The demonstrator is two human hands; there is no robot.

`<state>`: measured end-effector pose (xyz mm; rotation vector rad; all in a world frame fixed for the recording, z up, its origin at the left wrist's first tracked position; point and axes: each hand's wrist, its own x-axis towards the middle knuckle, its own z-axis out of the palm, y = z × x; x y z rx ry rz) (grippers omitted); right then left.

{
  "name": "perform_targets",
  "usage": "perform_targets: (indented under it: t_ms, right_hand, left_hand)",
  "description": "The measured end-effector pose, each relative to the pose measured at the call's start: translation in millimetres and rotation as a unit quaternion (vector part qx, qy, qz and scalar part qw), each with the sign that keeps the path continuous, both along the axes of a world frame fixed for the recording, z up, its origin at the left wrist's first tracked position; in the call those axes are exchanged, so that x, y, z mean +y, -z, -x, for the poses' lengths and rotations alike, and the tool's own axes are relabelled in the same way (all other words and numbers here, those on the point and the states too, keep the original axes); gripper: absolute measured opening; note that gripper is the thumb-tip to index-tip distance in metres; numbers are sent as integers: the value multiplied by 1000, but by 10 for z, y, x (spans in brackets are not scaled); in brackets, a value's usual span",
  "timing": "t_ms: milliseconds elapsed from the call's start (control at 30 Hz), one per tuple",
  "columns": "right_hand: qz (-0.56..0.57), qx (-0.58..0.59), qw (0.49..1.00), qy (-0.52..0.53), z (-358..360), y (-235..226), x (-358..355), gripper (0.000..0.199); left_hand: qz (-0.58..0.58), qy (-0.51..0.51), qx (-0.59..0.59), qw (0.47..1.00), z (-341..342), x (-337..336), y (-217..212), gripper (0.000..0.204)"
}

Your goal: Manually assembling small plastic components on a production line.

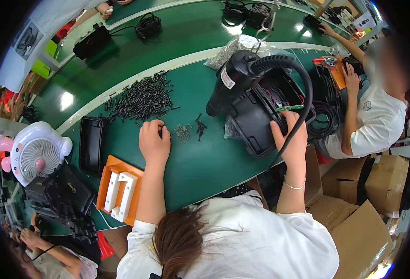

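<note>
My left hand (154,142) rests on the green table with its fingers curled; whatever it may hold is hidden. Just beyond it lies a heap of black spring-like parts (142,96). Small silver screws (181,133) and a few longer black screws (200,126) lie to its right. My right hand (292,136) grips the near right side of an opened black plastic housing (256,122). Its fingertips are beside a green circuit board (290,107), with red wires behind. A black electric screwdriver (233,80) hangs above the housing, tilted, its thick cable looping over my right hand.
On the left are an empty black case (91,146), an orange tray (135,174) with white blocks, and a white fan (40,156). A clear plastic bag (223,52) lies behind the screwdriver. At right, a co-worker (377,111) sits near coiled black cable (326,116); cardboard boxes (386,183) stand below.
</note>
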<state>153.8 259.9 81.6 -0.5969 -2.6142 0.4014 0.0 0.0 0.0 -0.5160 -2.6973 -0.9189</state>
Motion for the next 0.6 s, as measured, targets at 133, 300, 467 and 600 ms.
perform_targets:
  t_ms: [133, 300, 467, 600]
  right_hand:
    - [-3, -27, 986, -162, -232, -188, -24, 49]
    - [-64, -56, 984, -155, -231, -46, -90, 50]
    - [-61, 46, 988, -137, -107, 71, -85, 43]
    - [-43, 112, 989, -87, -25, 9, -1, 50]
  left_hand:
    - [-27, 0, 4, 1000, -25, 85, 24, 10]
    - [-32, 7, 11, 999, -23, 62, 7, 8]
    - [-37, 18, 5, 999, -20, 11, 7, 7]
    - [-41, 14, 15, 999, -23, -4, 41, 6]
